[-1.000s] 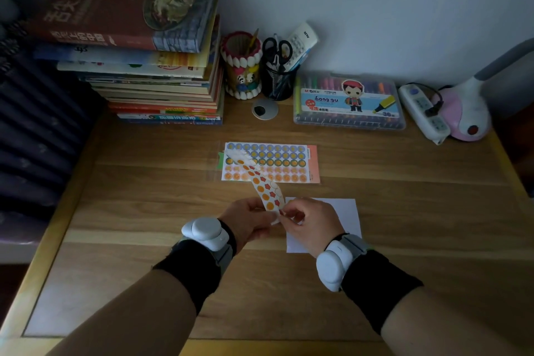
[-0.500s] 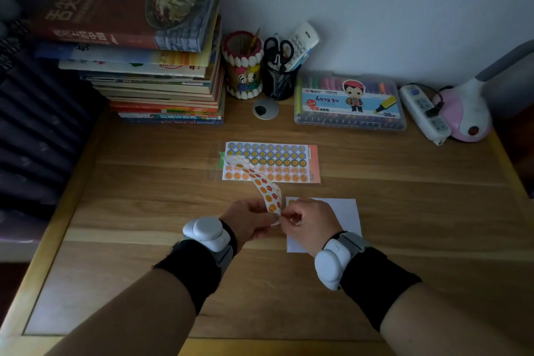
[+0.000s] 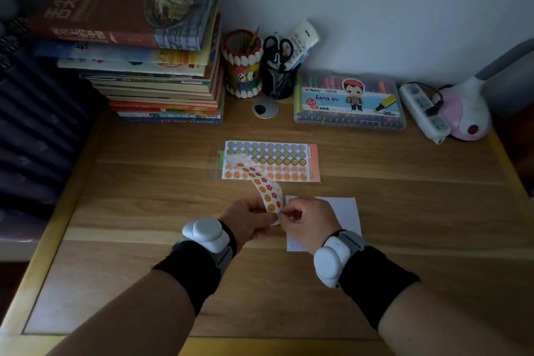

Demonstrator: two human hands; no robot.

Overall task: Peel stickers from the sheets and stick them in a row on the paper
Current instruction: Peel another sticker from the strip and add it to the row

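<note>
Left hand (image 3: 245,221) and right hand (image 3: 310,225) on sticker strip (image 3: 267,195); scissors (image 3: 278,48) in mesh cup (image 3: 278,84)

A home study desk (image 3: 144,182): stacked books (image 3: 150,66), marker set (image 3: 348,101), lamp (image 3: 468,113).

smooth wood desk (image 3: 404,211), matt white paper (image 3: 344,211)

Item: sticker strip (image 3: 267,196), held between left hand (image 3: 247,221) and right hand (image 3: 310,222).
- Bend: bowed more sharply than 1 s ago and appears narrower.
- Right edge, mid-length: now curled over, pale underside showing.
- Far end: sits slightly lower and further left over flat sticker sheet (image 3: 289,153).

Item: right wrist band unit (image 3: 328,264).
- Drifted slightly toward left.

All shifts small.
</note>
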